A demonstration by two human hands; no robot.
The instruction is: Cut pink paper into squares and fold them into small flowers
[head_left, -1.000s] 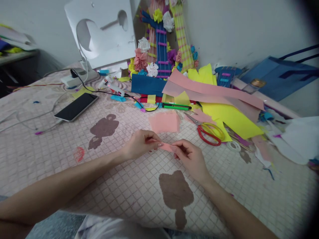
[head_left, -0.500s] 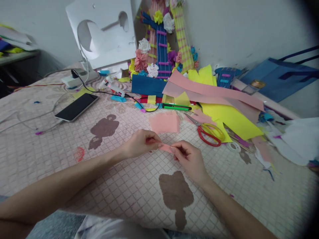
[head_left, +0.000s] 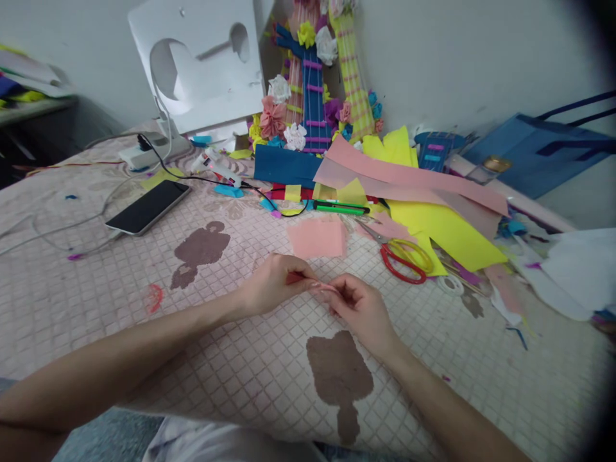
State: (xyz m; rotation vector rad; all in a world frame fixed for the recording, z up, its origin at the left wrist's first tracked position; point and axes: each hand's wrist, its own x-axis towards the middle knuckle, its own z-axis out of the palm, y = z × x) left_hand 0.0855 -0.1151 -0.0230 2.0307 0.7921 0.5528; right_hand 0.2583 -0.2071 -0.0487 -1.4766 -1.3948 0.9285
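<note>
Both my hands meet just above the quilted pink bedspread (head_left: pixel 72 301), pinching one small pink felt strip (head_left: pixel 321 286) between them. My left hand (head_left: pixel 272 282) grips its left end with closed fingers. My right hand (head_left: pixel 360 308) closes on its right end, fingers curled, so most of the strip is hidden. A square pink felt piece (head_left: pixel 317 239) lies flat just beyond my hands. Red and yellow scissors (head_left: pixel 404 258) rest to the right of it.
A black phone (head_left: pixel 148 206) lies at the left with cables. A glue gun (head_left: pixel 214 165), a green pen (head_left: pixel 341 206), yellow (head_left: pixel 443 228) and pink felt sheets (head_left: pixel 409 173), flower-decorated felt ladders (head_left: pixel 308 83), a white foam board (head_left: pixel 202 58) and a blue bag (head_left: pixel 539 151) crowd the back.
My hands have drawn slightly closer together and my right fingers have curled further over the strip, so less of the pink felt shows.
</note>
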